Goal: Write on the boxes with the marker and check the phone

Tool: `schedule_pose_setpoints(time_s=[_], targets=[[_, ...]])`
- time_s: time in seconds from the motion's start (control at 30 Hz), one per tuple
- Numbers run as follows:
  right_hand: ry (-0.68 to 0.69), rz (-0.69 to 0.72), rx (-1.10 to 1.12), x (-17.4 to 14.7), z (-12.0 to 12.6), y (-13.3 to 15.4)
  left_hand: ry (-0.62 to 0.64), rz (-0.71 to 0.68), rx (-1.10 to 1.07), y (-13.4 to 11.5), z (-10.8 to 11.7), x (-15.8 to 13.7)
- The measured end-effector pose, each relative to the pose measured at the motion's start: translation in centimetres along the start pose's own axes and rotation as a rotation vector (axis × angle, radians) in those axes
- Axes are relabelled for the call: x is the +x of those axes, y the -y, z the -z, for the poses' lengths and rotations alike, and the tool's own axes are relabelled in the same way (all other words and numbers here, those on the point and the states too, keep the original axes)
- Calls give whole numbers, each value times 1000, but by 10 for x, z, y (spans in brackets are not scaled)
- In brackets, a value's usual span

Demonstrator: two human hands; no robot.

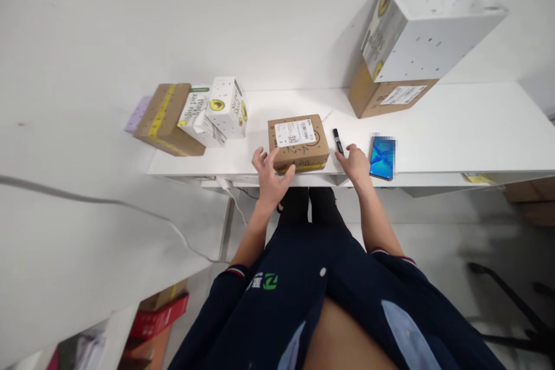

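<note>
A small brown carton (299,156) lay on the white table (472,133), close to its near edge, with a white printed label (295,133) on its top, pen strokes beside the label, and yellow tape on its near side. The person's left hand (272,178) was at the carton's near left corner, its fingers spread and curved well apart, the thumb in front of the near side; it had hold of nothing, though whether a fingertip touched the cardboard could not be told. The right hand (355,165) was just to the right of the carton, thumb and fingers reaching to the near end of a black marker (337,141), which lay beside the carton's right side; whether they had closed on the marker or merely rested by it could not be made out. Farther right of the carton, past that hand, lay a phone (380,157) with a blue screen, partly blurred. To the left of the carton stood two white boxes (226,108) printed with avocados, and beyond them a taped brown box (167,118). Behind the carton and to its right, a large white box (433,40) sat on a labelled brown box (381,92).
</note>
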State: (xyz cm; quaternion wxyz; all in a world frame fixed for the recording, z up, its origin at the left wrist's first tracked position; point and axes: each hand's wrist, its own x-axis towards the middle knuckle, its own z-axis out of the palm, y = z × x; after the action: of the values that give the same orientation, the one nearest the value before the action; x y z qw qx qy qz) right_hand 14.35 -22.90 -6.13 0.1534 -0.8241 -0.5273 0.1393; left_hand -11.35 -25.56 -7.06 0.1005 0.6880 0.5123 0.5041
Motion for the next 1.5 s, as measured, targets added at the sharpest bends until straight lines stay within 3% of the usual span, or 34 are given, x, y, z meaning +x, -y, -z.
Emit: schedule_pose_setpoints(time_s=[0.17, 0.3, 0.4, 0.5, 0.6, 0.7, 0.87, 1.07, 1.5], targets=[[156, -89, -137, 11, -3, 3, -25, -141, 234, -14, -2, 13], [132, -65, -48, 18, -7, -7, -13, -184, 336, -19, -8, 19], [15, -48, 259, 18, 0, -11, -27, -221, 374, -21, -14, 20], [-90, 0, 801, 9, 14, -4, -27, -241, 365, -22, -20, 18], [-162, 172, 1235, -6, 30, 15, -20, -219, 341, -22, -24, 18], [-148, 340, 1383, -21, 40, 38, 12, -170, 328, -22, -24, 18], [-27, 469, 1277, -34, 30, 67, 25, -148, 321, -21, -25, 17], [-109, 432, 1062, -33, 12, 74, -2, -172, 308, -15, -29, 14], [-102, 527, 826, -38, 20, 80, 66, -105, 295, -14, -29, 14]])
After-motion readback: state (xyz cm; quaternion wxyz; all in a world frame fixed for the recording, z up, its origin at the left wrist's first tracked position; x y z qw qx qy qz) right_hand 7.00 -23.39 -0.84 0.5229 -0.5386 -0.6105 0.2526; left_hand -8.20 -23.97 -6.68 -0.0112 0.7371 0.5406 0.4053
